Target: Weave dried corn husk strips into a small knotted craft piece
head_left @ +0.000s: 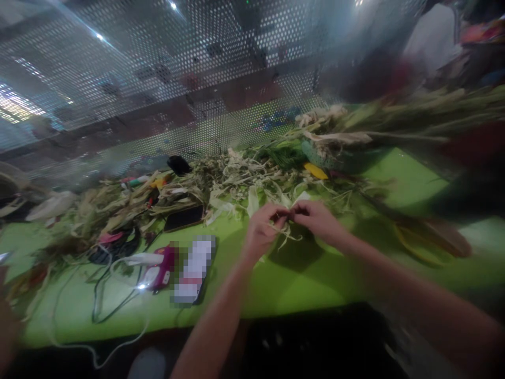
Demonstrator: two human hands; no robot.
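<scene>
Near the middle of the frame, the left hand point(262, 229) and right hand point(317, 218) are pinching a thin husk strip point(286, 238) in their fingers; it looks light, soft and easy to tear.

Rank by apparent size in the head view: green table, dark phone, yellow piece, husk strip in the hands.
1. green table
2. dark phone
3. yellow piece and husk strip: too alike to rank; the strip is nearer the camera and partly hidden by the fingers.
</scene>
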